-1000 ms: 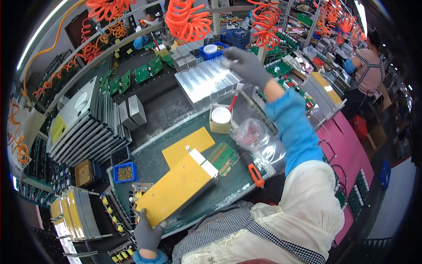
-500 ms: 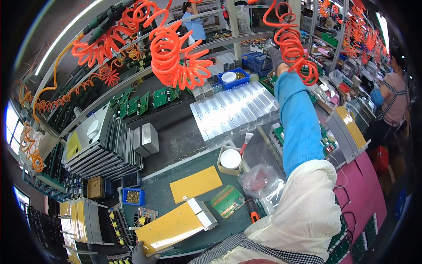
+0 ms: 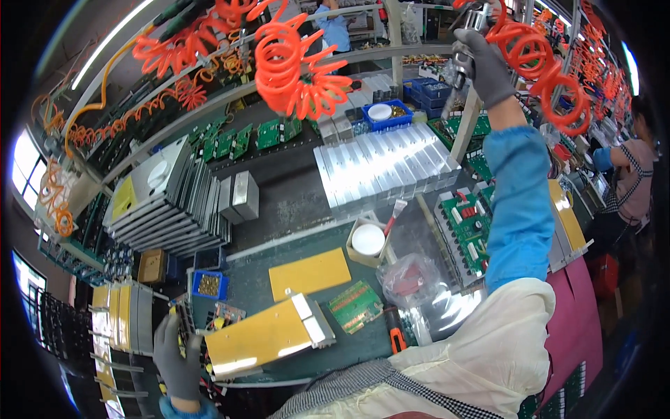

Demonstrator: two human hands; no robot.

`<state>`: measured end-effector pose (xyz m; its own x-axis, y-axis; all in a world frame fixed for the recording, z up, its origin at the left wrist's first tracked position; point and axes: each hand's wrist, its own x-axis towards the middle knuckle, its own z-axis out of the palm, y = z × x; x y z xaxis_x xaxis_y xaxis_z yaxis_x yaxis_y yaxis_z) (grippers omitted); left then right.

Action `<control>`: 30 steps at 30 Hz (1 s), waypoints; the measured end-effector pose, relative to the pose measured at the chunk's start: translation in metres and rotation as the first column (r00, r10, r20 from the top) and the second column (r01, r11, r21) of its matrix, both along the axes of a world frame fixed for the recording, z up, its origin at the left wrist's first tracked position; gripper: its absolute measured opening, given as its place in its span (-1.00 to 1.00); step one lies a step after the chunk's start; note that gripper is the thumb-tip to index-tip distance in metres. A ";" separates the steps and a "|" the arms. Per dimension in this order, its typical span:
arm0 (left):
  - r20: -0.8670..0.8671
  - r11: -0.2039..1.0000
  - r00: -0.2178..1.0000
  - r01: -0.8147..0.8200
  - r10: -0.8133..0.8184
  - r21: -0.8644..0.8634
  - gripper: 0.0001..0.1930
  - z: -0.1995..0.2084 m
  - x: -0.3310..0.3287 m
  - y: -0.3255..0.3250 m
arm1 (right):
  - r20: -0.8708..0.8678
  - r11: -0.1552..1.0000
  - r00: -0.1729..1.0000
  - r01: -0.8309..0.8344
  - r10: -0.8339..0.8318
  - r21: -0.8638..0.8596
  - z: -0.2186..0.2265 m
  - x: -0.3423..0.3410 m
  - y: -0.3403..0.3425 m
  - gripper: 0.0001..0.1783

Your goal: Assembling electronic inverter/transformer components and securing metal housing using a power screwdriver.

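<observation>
Grey panels stand stacked left of silvery metal bars, and a pink sheet lies at right.

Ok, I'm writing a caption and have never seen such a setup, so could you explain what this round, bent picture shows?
There is no robot here: these are a person's own two hands, in grey gloves. The picture comes from the left of two wide cameras worn on their head, looking down, which is why straight edges curve.

The raised right hand grips a silver tool beside a red coiled hose. The left hand looks open, near the left end of a yellow-faced unit; I can't tell whether it touches it.

On the green work surface also lie a flat yellow sheet, a green circuit board and an orange-and-black tool.
</observation>
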<state>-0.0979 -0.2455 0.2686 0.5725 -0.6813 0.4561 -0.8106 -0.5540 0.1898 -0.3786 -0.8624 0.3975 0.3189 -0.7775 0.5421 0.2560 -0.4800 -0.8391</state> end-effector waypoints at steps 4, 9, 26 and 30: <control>0.018 0.903 0.904 0.427 -0.428 0.042 -0.55 0.042 -0.023 -0.058 | -0.110 0.923 0.932 -0.317 0.346 0.217 -0.042 0.020 0.143 -0.67; 0.219 0.658 0.660 0.747 -0.719 -0.090 -0.51 0.066 -0.048 -0.076 | -0.599 0.898 0.700 -0.432 0.389 0.078 -0.078 0.053 0.323 -0.31; 0.723 0.655 0.403 0.750 -0.561 0.091 -0.58 0.108 -0.005 0.024 | -0.257 0.810 0.940 -0.328 0.226 -0.485 -0.104 0.153 0.507 -0.25; 0.845 0.638 0.414 0.761 -0.338 -0.118 -0.57 0.091 -0.009 0.028 | -0.279 0.829 0.831 -0.535 0.481 -0.163 -0.089 0.152 0.522 -0.28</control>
